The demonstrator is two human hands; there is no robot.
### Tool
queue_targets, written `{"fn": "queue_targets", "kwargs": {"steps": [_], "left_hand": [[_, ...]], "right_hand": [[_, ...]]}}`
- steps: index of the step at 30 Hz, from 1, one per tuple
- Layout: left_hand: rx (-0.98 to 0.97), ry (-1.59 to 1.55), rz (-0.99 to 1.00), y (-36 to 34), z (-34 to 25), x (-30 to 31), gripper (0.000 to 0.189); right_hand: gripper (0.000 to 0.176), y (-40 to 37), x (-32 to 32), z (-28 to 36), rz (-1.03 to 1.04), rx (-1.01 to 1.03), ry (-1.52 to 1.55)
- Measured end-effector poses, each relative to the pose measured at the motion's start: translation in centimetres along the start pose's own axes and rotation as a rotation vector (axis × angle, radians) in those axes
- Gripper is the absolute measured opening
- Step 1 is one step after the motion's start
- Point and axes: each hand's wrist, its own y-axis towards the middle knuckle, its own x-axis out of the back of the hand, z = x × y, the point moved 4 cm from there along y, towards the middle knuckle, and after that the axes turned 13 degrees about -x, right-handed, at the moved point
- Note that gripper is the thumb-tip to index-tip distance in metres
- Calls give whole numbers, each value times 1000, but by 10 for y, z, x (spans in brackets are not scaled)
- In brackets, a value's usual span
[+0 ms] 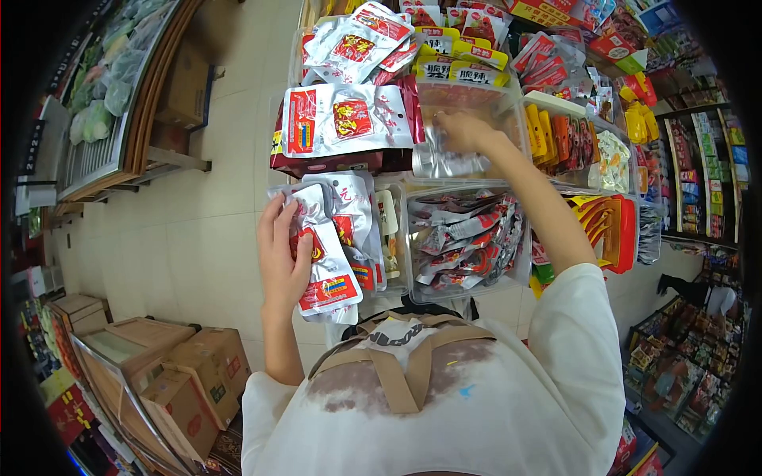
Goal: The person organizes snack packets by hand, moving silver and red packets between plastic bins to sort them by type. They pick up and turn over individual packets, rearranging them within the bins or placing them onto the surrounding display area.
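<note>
My left hand (pixel 284 246) lies with its fingers spread against silver-and-red packets (pixel 329 266) at the left end of the front bins. My right hand (pixel 463 132) reaches into a clear plastic bin (pixel 452 165) in the middle row; its fingers are bent over silvery packaging at the bottom, and what they hold is too small to name. Left of that bin, a large silver-and-red packet (pixel 349 119) lies on a dark red box (pixel 317 165). Nearer me, another clear bin holds several dark-and-red packets (pixel 468 242).
Yellow packets (pixel 476 63) stand behind my right hand, with orange and yellow packets (pixel 556 135) to its right. Cardboard boxes (pixel 190 381) are at lower left, a produce rack (pixel 111 143) at upper left. A person (pixel 702 295) is at far right.
</note>
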Motion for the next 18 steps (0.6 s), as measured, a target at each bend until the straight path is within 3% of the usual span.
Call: {"fn": "queue_targets", "kwargs": {"steps": [1,2,4,8,13,18], "left_hand": [[0,1,-1,-1,0,1,40],[-1,-15,-3,-1,1,1,40],[-4,-33,-4,-2,1,1,40],[-7,-80,-14,-4,2,4,40],[4,-73,-17,-2,3,13,38],[-13,-34,-19,2,1,18,37]], "right_hand": [[44,-11,17,16,183,-86,-77],[44,-14,15,15,182,-86,-77],[41,-18,17,13,-93,-16,-77],[38,-23,14,6,-146,107,-83],[32,-61,20,16,221,59,171],[24,-71,31,5,-11,94,102]]}}
